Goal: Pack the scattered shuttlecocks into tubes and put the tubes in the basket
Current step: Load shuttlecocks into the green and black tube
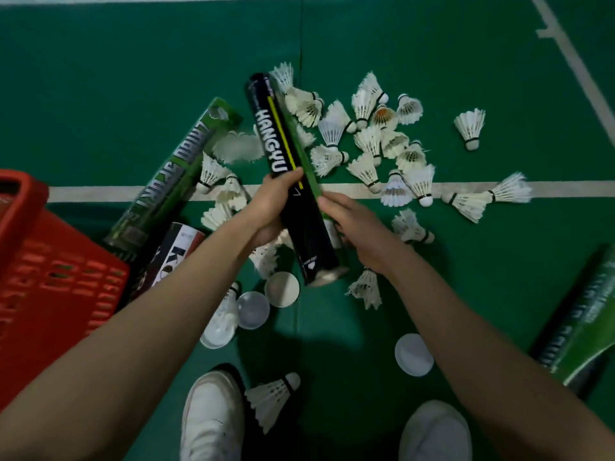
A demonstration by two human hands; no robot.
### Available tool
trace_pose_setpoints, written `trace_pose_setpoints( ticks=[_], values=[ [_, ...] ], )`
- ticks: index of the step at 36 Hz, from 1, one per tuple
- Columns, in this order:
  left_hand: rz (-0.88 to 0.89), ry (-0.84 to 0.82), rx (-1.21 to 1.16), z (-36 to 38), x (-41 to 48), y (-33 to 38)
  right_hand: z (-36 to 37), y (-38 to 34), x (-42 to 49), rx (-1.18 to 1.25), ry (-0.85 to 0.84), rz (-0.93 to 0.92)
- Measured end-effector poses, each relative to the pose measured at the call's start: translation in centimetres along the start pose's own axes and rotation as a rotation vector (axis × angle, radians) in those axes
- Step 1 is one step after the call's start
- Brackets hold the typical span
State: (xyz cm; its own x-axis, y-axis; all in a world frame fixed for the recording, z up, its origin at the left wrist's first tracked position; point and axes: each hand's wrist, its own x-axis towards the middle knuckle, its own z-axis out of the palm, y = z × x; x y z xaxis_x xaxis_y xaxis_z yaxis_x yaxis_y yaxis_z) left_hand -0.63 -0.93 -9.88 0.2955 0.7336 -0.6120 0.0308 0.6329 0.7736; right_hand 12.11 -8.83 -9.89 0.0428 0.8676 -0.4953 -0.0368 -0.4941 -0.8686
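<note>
The left hand gripped the black tube round its middle, fingers wrapped over the front. The tube was held above the floor near the centre of the view, slanting from eleven o'clock down to five o'clock. The right hand sat just beside it at three o'clock. Its thumb lay on a green tube pressed tight against the black one's far side, and its fingers curled under. It appeared to be grasping that tube, though most of the hold was hidden.

The loose shuttlecocks lay in a heap on the green floor at one o'clock from the hands, spilling across a white line. A few more lay under the wrists. A single shuttlecock lay at six o'clock between two white shoes.

The red basket stood at nine o'clock, cut off by the left edge. Just beside it lay a long green tube and, nearer the left forearm, a red and white tube. A dark tube lay at four o'clock by the right edge. Round lids lay on the floor at six o'clock below the hands, one more under the right forearm.
</note>
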Motion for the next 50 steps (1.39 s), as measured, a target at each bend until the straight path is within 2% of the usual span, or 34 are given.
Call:
trace_pose_setpoints(
  ticks=[4, 8, 14, 18, 24, 29, 37, 41, 44, 48, 50],
  values=[
    [-0.091, -0.022, -0.101, -0.9, 0.4, 0.8, -0.4, -0.3, 0.1, 0.081, 0.011, 0.055],
    [-0.052, 0.044, -0.140, -1.4, 0.5, 0.8, -0.3, -0.5, -0.2, 0.201, -0.008, 0.002],
    [0.080, 0.146, -0.163, -2.1, 0.2, -0.6, -1.0, 1.7, -0.9, -0.080, 0.054, -0.017],
    [0.057, 0.141, -0.158, -3.2, -0.4, -1.6, -1.4, 4.2, -1.2, -0.296, 0.119, 0.031],
    [0.058, 0.228, -0.151, -6.4, -1.3, -2.6, 0.6, 6.9, -1.0, -0.589, 0.071, 0.009],
    [0.052, 0.327, -0.085, -9.0, -2.2, -3.9, 3.7, 9.3, -0.8, -0.892, -0.106, -0.147],
    [-0.005, 0.296, 0.018, -12.2, -3.6, -5.1, 8.1, 11.7, -1.2, -1.266, -0.339, -0.560],
    [0.011, 0.309, 0.021, -12.9, -4.2, -5.9, 9.6, 12.5, -1.0, -1.385, -0.337, -0.700],
    [0.063, 0.329, 0.047, -13.1, -4.7, -6.1, 9.8, 13.0, -1.0, -1.457, -0.294, -0.729],
    [0.120, 0.326, 0.059, -13.4, -5.1, -6.4, 9.0, 13.5, -0.8, -1.446, -0.187, -0.745],
    [0.140, 0.320, 0.056, -13.2, -5.2, -6.4, 8.2, 13.1, -1.3, -1.359, -0.151, -0.729]
  ],
)
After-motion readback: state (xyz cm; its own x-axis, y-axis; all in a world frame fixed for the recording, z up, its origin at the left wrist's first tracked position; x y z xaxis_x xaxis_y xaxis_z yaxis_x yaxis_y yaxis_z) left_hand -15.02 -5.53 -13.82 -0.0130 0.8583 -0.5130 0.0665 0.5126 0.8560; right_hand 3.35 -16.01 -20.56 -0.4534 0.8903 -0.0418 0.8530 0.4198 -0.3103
